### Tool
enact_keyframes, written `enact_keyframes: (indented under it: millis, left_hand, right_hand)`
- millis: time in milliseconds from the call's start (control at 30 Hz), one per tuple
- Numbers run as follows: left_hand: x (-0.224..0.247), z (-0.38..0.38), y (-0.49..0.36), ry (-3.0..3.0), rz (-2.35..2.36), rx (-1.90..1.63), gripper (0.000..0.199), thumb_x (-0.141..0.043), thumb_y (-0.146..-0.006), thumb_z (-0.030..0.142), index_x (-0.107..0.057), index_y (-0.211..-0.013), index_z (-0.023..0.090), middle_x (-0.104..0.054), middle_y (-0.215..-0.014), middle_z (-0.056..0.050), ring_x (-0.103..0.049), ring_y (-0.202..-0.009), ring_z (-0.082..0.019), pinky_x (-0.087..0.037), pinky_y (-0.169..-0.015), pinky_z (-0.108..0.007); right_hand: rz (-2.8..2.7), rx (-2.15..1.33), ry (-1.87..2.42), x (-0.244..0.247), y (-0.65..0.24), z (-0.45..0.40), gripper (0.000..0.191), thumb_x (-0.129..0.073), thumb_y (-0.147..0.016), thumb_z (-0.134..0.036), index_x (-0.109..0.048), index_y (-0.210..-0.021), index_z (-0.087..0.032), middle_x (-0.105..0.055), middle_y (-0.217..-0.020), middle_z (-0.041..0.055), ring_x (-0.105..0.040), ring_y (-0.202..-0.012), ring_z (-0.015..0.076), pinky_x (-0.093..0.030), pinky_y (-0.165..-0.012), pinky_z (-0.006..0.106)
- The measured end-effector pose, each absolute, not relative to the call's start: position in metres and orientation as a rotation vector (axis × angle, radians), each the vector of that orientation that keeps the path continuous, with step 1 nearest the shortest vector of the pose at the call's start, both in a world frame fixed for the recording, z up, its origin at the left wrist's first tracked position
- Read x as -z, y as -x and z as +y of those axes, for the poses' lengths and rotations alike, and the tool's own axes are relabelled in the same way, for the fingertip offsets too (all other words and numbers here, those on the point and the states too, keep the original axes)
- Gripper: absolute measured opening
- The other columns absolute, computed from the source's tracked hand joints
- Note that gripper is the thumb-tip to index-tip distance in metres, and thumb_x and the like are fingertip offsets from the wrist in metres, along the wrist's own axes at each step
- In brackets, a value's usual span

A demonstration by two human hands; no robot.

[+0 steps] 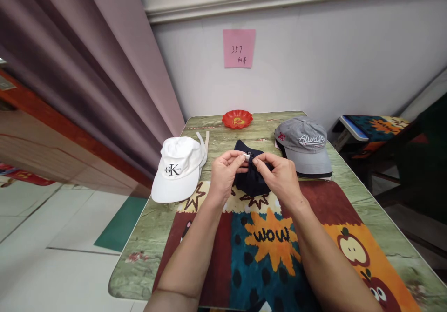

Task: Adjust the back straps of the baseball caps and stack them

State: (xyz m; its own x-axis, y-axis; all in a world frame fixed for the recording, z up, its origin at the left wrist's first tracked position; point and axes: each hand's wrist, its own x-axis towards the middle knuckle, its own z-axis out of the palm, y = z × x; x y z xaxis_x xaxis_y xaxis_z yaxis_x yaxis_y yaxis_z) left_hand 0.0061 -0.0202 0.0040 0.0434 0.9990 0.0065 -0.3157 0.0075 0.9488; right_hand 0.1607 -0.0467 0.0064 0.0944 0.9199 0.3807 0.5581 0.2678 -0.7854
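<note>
A dark navy cap (252,184) is between my hands, above the top of the patterned mat. My left hand (226,171) is closed, thumb and fingers pinching a small whitish piece at the cap's strap (246,156). Close beside it, my right hand (279,174) pinches the dark strap from the other side. The fingertips hide part of the strap and its fastening. To the left lies a white cap (179,163) with black letters, its straps sticking up loose. On the right sits a grey cap (303,144) with white lettering, on top of something dark with a similar brim.
A red scalloped dish (237,119) stands at the table's far edge. The colourful mat (216,256) covers the near part of the green wood-patterned table (136,256). A pink note (239,48) is on the wall. Curtains (115,46) hang at left; a stool (375,130) stands at right.
</note>
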Motion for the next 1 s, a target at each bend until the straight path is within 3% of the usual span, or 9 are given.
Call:
enact_keyframes:
  millis: [167, 300, 500, 700, 1000]
  left_hand:
    - [-0.0044, -0.0231, -0.0078, -1.029, 0.948, -1.275, 0.030, -0.087, -0.070, 0.035, -0.073, -0.086, 0.014, -0.074, -0.080, -0.003, -0.071, -0.072, -0.014, -0.059, -0.065, -0.024]
    - [-0.0048, -0.0239, -0.0090, -1.047, 0.949, -1.245, 0.029, -0.086, -0.070, 0.035, -0.073, -0.085, 0.014, -0.075, -0.079, -0.004, -0.071, -0.071, -0.014, -0.059, -0.067, -0.025]
    - [-0.0032, -0.0219, -0.0074, -1.037, 0.961, -1.234, 0.030, -0.086, -0.070, 0.037, -0.072, -0.084, 0.015, -0.074, -0.076, -0.004, -0.071, -0.070, -0.015, -0.058, -0.067, -0.025]
    - [-0.0028, -0.0199, -0.0034, -1.035, 0.961, -1.244, 0.029, -0.086, -0.070, 0.036, -0.072, -0.084, 0.015, -0.072, -0.074, -0.002, -0.070, -0.069, -0.014, -0.058, -0.066, -0.024]
    - [0.0002, -0.0172, -0.0028, -0.942, 0.901, -1.169, 0.030, -0.088, -0.068, 0.034, -0.070, -0.083, 0.014, -0.072, -0.077, -0.002, -0.068, -0.068, -0.012, -0.057, -0.067, -0.022]
  right_hand:
    - [-1.593, -0.426, 1.400, -0.0081, -0.1606, -0.0478, 0.022, -0.061, -0.092, -0.037, -0.074, -0.082, -0.022, -0.076, -0.078, 0.0015, -0.066, -0.069, 0.0171, -0.042, -0.067, 0.027]
    - [-1.541, -0.436, 1.413, -0.0086, -0.1587, -0.0476, 0.020, -0.060, -0.091, -0.038, -0.069, -0.094, -0.021, -0.074, -0.080, 0.0023, -0.064, -0.067, 0.0175, -0.043, -0.067, 0.028]
    - [-1.457, -0.546, 1.358, -0.0079, -0.1612, -0.0453, 0.022, -0.041, -0.090, -0.023, -0.055, -0.107, -0.021, -0.073, -0.093, 0.0065, -0.066, -0.077, 0.0212, -0.046, -0.076, 0.033]
    - [-1.436, -0.536, 1.344, -0.0047, -0.1611, -0.0432, 0.031, -0.048, -0.078, -0.016, -0.051, -0.108, -0.021, -0.070, -0.092, 0.0043, -0.063, -0.071, 0.0181, -0.046, -0.076, 0.033]
    - [-1.425, -0.571, 1.286, -0.0008, -0.1583, -0.0408, 0.030, -0.054, -0.081, -0.018, -0.053, -0.111, -0.021, -0.069, -0.089, 0.0019, -0.063, -0.069, 0.0153, -0.048, -0.072, 0.030]
